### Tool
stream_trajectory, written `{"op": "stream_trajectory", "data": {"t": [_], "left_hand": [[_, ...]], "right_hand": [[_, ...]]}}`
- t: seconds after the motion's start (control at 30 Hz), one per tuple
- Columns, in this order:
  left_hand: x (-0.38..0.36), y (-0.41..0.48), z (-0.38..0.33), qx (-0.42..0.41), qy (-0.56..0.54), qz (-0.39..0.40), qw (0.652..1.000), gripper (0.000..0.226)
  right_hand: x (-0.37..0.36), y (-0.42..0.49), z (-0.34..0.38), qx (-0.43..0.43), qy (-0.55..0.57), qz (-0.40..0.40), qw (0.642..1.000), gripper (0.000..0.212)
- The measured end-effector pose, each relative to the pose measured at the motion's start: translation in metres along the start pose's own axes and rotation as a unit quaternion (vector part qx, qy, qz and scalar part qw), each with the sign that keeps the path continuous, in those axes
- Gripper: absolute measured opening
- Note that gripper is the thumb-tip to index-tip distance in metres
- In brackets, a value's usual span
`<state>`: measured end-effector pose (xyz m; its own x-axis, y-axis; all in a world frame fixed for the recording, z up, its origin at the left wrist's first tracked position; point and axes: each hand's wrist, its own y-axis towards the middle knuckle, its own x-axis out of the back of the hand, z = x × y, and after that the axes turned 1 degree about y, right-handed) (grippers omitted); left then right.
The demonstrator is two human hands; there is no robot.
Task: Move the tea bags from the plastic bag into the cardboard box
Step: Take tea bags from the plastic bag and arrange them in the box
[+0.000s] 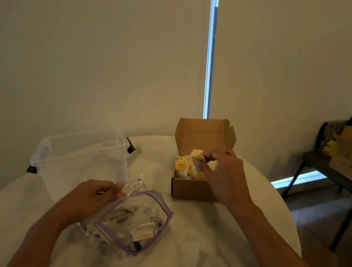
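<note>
Yellow-and-white tea bags (183, 167) stand packed in the open cardboard box (192, 191) at centre right of the frame, where a person's right hand (223, 172) pinches one at the top of the pile. At lower centre, the left hand (93, 196) grips the rim of the plastic bag (137, 215), which has one pale sachet (142, 232) inside. A clear bin (79, 160) stands behind on the white table (187, 256).

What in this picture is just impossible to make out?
All in the head view.
How many tea bags fill the cardboard box: the right hand covers some.
Print on their labels: too small, blurred.
What remains in the plastic bag: blurred behind crinkled film.
The side table's load: cut by right edge.
</note>
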<state>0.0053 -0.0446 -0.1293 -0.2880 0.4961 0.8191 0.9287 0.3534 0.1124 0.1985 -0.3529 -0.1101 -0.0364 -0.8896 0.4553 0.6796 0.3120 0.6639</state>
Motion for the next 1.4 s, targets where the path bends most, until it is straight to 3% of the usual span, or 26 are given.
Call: {"op": "stream_trajectory", "data": {"t": [0.27,0.37,0.47,0.57,0.67,0.8,0.93,1.03,1.13,1.3,1.4], "left_hand": [[0.000,0.001,0.000,0.001,0.001,-0.004,1.000,0.053],[0.000,-0.001,-0.002,0.005,-0.003,-0.007,1.000,0.049],[0.001,-0.004,-0.005,0.010,-0.004,-0.006,1.000,0.047],[0.001,-0.003,-0.004,0.014,-0.003,-0.002,1.000,0.051],[0.000,-0.002,-0.001,0.015,0.000,-0.004,1.000,0.057],[0.000,0.000,0.001,0.008,0.006,-0.007,1.000,0.059],[0.000,0.000,0.005,-0.001,0.010,-0.008,1.000,0.068],[0.000,-0.001,0.004,0.004,0.003,-0.003,1.000,0.064],[0.001,-0.002,0.002,0.010,-0.018,0.005,1.000,0.056],[0.001,-0.003,-0.001,0.008,-0.012,-0.004,1.000,0.060],[0.002,-0.004,-0.002,0.007,-0.007,-0.004,1.000,0.061]], "right_hand": [[0.001,0.001,-0.004,-0.032,-0.060,0.040,0.997,0.037],[0.005,0.002,-0.006,-0.027,-0.092,0.006,0.995,0.046],[0.007,-0.001,-0.003,0.002,-0.082,-0.039,0.996,0.039],[0.000,-0.009,0.013,0.066,-0.017,-0.035,0.997,0.027],[-0.008,-0.030,0.043,0.131,0.084,0.090,0.984,0.025],[-0.019,-0.055,0.072,0.208,0.131,0.294,0.924,0.022],[-0.029,-0.066,0.076,0.251,0.070,0.351,0.899,0.044],[-0.034,-0.065,0.071,0.224,0.057,0.380,0.896,0.043],[-0.031,-0.059,0.066,0.180,0.054,0.387,0.903,0.028],[-0.017,-0.051,0.059,0.068,0.149,0.309,0.937,0.027],[-0.010,-0.043,0.057,-0.023,0.244,0.303,0.921,0.023]]}}
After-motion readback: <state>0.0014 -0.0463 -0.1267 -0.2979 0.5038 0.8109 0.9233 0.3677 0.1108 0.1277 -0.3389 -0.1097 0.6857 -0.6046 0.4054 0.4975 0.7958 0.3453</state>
